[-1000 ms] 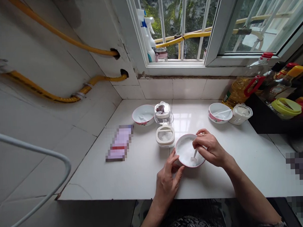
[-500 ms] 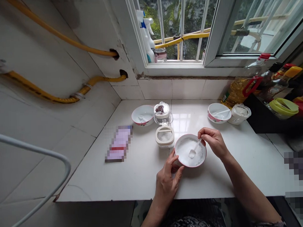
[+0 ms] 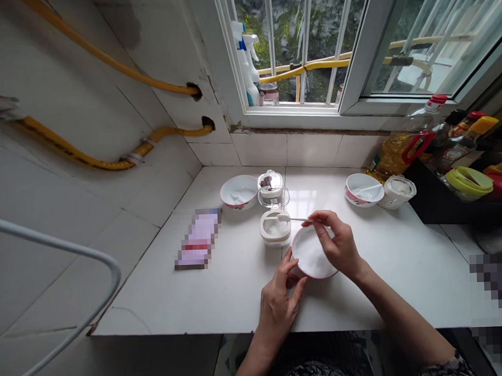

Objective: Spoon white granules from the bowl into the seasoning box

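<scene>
My left hand (image 3: pixel 277 299) grips the near left side of a white bowl with a pink rim (image 3: pixel 320 276), fingers curved around its edge. White granular powder (image 3: pixel 311 254), like salt or sugar, fills the bowl. Between the fingertips of my right hand (image 3: pixel 337 242) is a small white spoon (image 3: pixel 296 219), its handle pinched. The spoon's head reaches left over the mouth of an open clear jar (image 3: pixel 276 242), which also contains white granules. Whether powder lies on the spoon is too small to tell. The jar's clear lid (image 3: pixel 274 197) stands flipped up at the back.
Behind the jar is a lidded jar with dark red contents (image 3: pixel 270 180), beside a bowl with a spoon (image 3: pixel 240 206). Another bowl (image 3: pixel 363 200) and a white-lidded jar (image 3: pixel 397 196) sit at right, near an oil bottle (image 3: pixel 392 150). A blurred purple object (image 3: pixel 199 239) lies left.
My right hand has lifted the spoon out of the powder and carried it left, from the bowl to above the open jar. My left hand stays on the bowl.
</scene>
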A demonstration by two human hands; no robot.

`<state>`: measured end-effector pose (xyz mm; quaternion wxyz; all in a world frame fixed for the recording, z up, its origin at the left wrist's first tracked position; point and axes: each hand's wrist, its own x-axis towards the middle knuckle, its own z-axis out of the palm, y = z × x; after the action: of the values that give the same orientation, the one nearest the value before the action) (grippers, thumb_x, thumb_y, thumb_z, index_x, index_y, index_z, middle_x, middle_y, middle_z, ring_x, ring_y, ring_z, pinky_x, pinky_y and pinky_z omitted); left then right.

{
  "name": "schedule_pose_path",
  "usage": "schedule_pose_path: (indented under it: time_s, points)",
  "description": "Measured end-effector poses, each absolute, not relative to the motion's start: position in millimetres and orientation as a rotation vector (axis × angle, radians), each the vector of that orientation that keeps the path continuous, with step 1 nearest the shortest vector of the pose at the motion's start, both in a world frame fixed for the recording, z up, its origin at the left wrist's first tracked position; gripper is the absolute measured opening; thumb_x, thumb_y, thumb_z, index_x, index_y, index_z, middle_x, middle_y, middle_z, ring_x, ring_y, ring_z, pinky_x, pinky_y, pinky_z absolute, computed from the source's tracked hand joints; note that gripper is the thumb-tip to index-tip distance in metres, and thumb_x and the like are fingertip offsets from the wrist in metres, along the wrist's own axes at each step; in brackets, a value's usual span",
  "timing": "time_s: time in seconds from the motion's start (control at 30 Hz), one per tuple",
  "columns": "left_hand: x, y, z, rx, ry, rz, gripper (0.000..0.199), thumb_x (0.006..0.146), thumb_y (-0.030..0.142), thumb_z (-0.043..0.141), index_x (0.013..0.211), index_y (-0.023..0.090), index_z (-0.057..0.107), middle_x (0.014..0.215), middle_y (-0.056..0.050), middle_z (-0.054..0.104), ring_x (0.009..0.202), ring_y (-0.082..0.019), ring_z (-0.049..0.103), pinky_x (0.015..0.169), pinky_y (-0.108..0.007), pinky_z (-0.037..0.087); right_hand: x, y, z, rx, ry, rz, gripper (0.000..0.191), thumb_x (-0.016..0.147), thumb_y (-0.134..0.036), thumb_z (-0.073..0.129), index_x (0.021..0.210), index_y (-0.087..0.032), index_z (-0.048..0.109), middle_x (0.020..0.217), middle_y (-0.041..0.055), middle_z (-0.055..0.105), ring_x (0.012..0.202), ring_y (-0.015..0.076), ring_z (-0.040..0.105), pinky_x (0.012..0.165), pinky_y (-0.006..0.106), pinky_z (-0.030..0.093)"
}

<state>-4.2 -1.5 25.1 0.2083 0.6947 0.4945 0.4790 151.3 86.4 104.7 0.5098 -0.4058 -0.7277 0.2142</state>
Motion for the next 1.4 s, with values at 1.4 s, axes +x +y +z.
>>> schedule_pose_path:
  time_s: [1.4]
  points:
    - [-5, -1, 23, 1.924, 1.342, 1.343, 0.028, 0.1, 0.03, 0.053, 0.127, 0.021, 0.052, 0.142, -0.02, 0.057, 0.075, -0.014, 0.076, 0.071, -0.025, 0.063, 192, 96, 108, -1.219, -1.283, 1.192, 0.011, 0.067, -0.024, 0.054, 0.061, -0.019, 0.062, 0.043, -0.0042, 0.052, 0.047, 0.0126, 0.045, 0.055, 0.028, 0.037]
